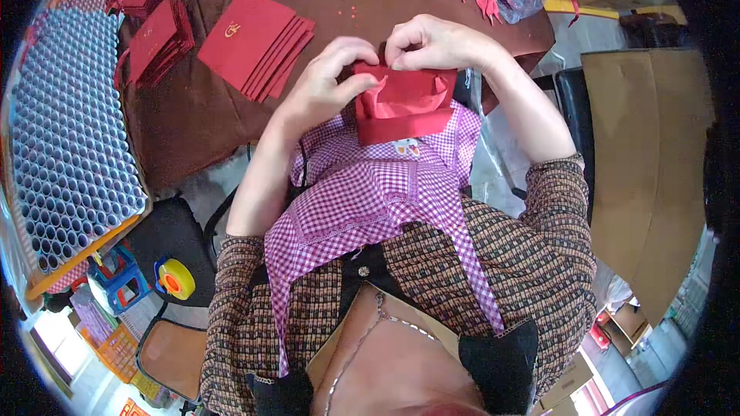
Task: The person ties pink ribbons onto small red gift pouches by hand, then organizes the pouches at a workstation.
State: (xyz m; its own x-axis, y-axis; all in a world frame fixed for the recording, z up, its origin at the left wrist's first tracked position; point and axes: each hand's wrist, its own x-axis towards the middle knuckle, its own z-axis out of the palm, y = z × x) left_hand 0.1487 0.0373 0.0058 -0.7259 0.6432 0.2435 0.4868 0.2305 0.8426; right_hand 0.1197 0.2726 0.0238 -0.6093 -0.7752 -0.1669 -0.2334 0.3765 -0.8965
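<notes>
Pinched at its open mouth by both hands, the red envelope [405, 108] was held over the checked apron [370, 192], just off the table edge. From the left were seen: a tray of white tubes [69, 131]; stacks of flat red envelopes [254, 42] on the brown tablecloth [193, 123]; the left hand [327, 81], closed on the envelope's upper left corner; the right hand [435, 42], fingertips closed on the rim. The envelope was judged light, thin and easily creased, and best gripped at rim or corners.
</notes>
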